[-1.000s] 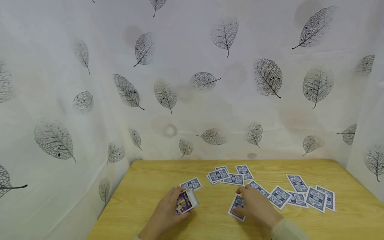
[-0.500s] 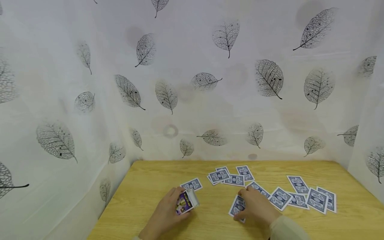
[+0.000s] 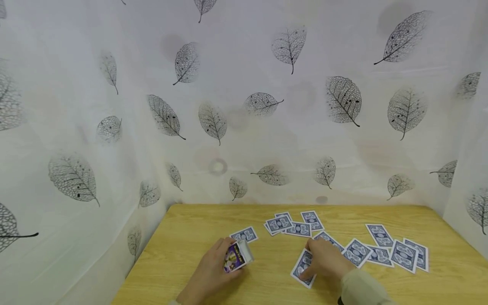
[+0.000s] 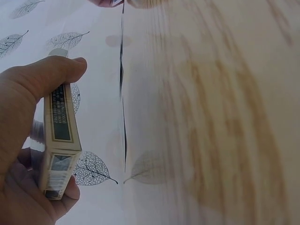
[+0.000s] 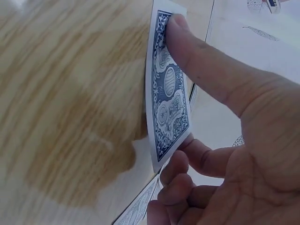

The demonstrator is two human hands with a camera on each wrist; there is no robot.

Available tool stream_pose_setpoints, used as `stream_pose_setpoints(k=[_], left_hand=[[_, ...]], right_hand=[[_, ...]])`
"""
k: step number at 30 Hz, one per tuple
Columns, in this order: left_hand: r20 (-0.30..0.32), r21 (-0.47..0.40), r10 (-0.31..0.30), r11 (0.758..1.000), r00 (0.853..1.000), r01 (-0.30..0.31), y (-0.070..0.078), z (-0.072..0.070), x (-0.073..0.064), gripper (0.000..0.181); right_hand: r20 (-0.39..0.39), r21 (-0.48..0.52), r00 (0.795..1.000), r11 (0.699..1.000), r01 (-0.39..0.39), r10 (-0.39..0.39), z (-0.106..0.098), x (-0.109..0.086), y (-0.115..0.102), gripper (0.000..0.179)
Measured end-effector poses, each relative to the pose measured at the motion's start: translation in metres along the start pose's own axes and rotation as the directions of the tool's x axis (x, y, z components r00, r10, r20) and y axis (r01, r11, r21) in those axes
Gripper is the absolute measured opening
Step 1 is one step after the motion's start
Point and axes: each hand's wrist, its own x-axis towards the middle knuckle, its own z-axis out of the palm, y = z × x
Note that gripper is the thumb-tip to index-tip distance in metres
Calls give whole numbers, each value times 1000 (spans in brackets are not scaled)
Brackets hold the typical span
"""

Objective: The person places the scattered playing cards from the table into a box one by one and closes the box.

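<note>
In the head view my left hand (image 3: 211, 267) grips a small playing-card box (image 3: 233, 257) with a purple picture on its front and its white flap end up. The left wrist view shows the thumb along the box's narrow printed side (image 4: 61, 117), fingers behind it. To the right, my right hand (image 3: 329, 259) holds one blue-backed playing card (image 3: 301, 265) by its opposite ends. Seen from the right wrist, the thumb (image 5: 201, 54) presses on one end of the card's back, and curled fingers touch the other end. The card's face is hidden.
Several blue-backed cards lie face down: a lone card (image 3: 245, 234) behind the box, an overlapping group (image 3: 298, 228) at the back middle, and another group (image 3: 403, 255) at the right. The wooden table (image 3: 183, 228) meets a leaf-print curtain (image 3: 244, 140) behind and at the sides.
My right thumb has shifted nearer the card's front end, and the card has turned slightly and slid a little toward me. My left hand holds the box as before.
</note>
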Motion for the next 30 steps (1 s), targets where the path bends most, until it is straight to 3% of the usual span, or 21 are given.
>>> stream_pose_setpoints(k=[5, 9, 14, 19, 30], left_hand=[[8, 2, -4, 1000, 1000, 4, -1, -1, -1, 70], [19, -2, -4, 1000, 1000, 4, -2, -2, -2, 69], [10, -4, 2, 1000, 1000, -2, -2, -3, -2, 68], [-1, -4, 4, 1000, 1000, -4, -1, -4, -3, 67], [40, -11, -13, 1000, 999, 14, 2, 1, 1, 67]], right_hand=[[-40, 7, 999, 1000, 22, -22, 0, 0, -1, 59], [-94, 20, 995, 999, 42, -40, -1, 1, -3, 36], [-211, 85, 973, 990, 116, -95, -10, -2, -9, 15], [-264, 169, 953, 966, 196, -147, -22, -5, -15, 12], [-264, 270, 950, 933, 238, -166, -41, -16, -28, 10]])
